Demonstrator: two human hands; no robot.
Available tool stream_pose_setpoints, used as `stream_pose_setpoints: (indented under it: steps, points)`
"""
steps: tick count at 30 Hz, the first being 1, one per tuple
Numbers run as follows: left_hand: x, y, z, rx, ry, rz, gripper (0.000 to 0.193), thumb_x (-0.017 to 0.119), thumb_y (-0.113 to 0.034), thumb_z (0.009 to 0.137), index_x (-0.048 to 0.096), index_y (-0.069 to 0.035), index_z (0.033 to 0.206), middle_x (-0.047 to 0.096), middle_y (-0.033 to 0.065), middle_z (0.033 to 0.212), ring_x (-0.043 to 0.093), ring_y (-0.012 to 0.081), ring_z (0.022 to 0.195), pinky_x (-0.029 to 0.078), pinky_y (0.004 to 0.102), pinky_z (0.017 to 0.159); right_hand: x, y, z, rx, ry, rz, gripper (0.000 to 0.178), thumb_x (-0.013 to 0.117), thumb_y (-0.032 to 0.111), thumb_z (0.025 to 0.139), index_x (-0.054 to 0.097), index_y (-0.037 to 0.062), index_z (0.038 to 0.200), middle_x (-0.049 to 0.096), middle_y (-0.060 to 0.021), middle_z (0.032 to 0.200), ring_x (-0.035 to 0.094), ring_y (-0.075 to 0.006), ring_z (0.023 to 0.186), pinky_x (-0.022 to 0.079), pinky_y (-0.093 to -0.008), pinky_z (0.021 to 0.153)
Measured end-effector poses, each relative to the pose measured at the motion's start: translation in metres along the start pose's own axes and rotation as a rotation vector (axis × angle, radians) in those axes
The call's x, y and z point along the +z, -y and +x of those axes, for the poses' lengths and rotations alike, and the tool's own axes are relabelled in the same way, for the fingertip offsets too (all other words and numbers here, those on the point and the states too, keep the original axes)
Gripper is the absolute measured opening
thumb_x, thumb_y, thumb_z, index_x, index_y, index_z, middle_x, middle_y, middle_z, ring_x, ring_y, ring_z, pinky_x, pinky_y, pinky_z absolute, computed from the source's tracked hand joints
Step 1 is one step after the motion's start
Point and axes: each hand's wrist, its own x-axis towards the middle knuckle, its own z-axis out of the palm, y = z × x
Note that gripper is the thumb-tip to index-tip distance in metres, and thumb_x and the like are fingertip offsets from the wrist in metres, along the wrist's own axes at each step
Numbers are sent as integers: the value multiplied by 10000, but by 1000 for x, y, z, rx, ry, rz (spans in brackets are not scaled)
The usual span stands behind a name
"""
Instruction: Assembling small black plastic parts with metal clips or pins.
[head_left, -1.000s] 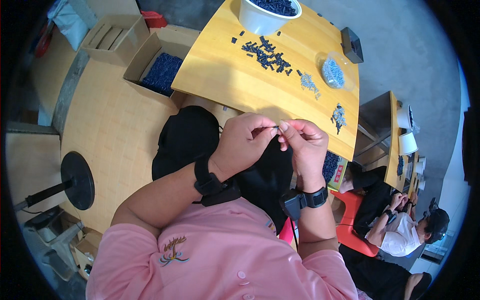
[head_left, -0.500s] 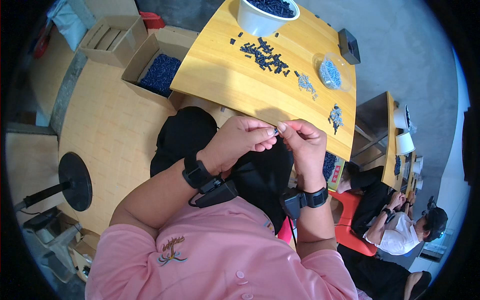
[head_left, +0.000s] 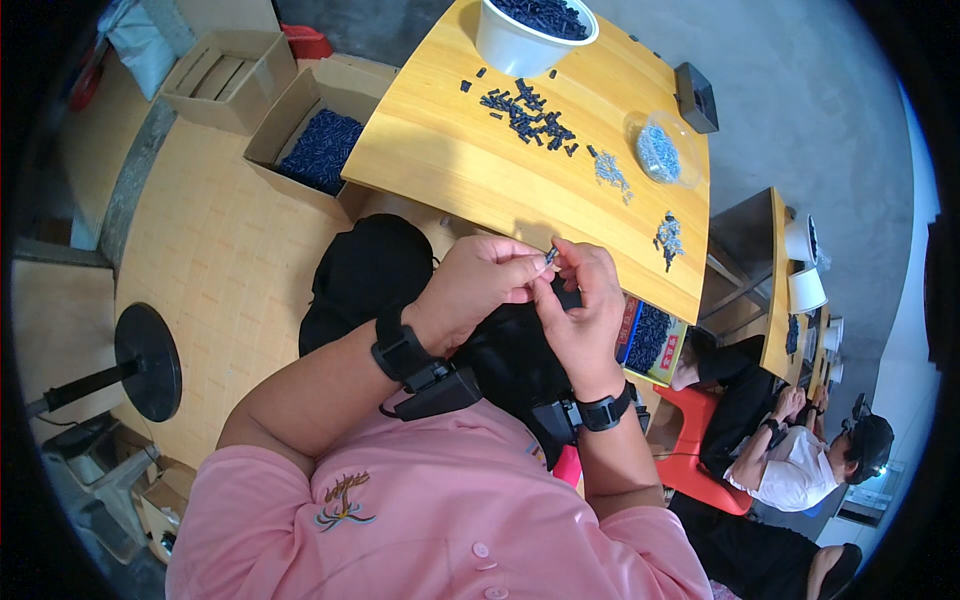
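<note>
Just off the table's near edge, my two hands meet above my lap. My left hand (head_left: 470,285) pinches a small dark cylindrical piece (head_left: 551,256) between thumb and forefinger. Against its other side are the bent fingers of my right hand (head_left: 585,305), whose thumb sits lower; whether they hold something of their own is hidden. On the wooden table (head_left: 440,150) beyond lie a spread of black cylindrical pieces (head_left: 530,118), a patch of small pale pieces (head_left: 610,172) and a mixed dark-and-pale cluster (head_left: 669,240).
A white tub (head_left: 520,45) of black pieces, a clear bowl (head_left: 660,155) of pale blue pieces and a black tray (head_left: 696,98) stand on the table. Cardboard boxes (head_left: 285,130) are left, another box (head_left: 650,340) below right. A co-worker (head_left: 795,465) sits at right.
My right hand has turned and its thumb has dropped lower, while its forefinger has moved inward by the piece. The left hand keeps its pinch, nearly still.
</note>
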Motion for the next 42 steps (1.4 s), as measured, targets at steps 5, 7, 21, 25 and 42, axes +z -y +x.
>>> stream_pose_setpoints:
  steps: [5, 7, 21, 25, 42]
  points:
    - [-2, 8, 2, 39, -3, -27, 266, 578, -194, 905, 624, 5, 1075, 643, 66, 996, 597, 102, 908, 484, 237, 798, -1, 0, 0, -14, 12, -38, 358, 705, 3, 688, 593, -5, 1028, 568, -143, 889, 571, -276, 804, 486, -334, 697]
    - [0, 5, 0, 29, 0, -23, 264, 577, -193, 906, 624, 7, 1073, 642, 66, 992, 596, 104, 909, 484, 239, 804, -2, -1, -1, -20, 15, -53, 357, 707, 6, 689, 593, -7, 1027, 570, -143, 892, 569, -280, 808, 482, -339, 711]
    - [5, 1, -4, 95, -3, -55, 243, 580, -178, 902, 644, 20, 1027, 650, 68, 965, 595, 100, 880, 472, 228, 787, 2, -6, -1, -100, -74, 3, 348, 728, 21, 664, 618, 10, 994, 591, -132, 862, 563, -279, 783, 462, -338, 690]
    - [7, 0, -5, 115, -35, -35, 233, 581, -173, 901, 653, 20, 1008, 657, 63, 936, 597, 93, 848, 473, 226, 771, 4, -7, -1, -131, -89, 23, 342, 730, 24, 663, 621, 9, 987, 593, -131, 854, 564, -285, 772, 463, -344, 688]
    - [0, 12, -1, 124, -155, 70, 227, 606, -174, 888, 675, 36, 939, 666, 61, 843, 594, 73, 738, 462, 188, 685, -15, 0, 21, -268, 220, -142, 276, 699, 91, 705, 581, -21, 928, 539, -149, 843, 525, -332, 815, 452, -389, 717]
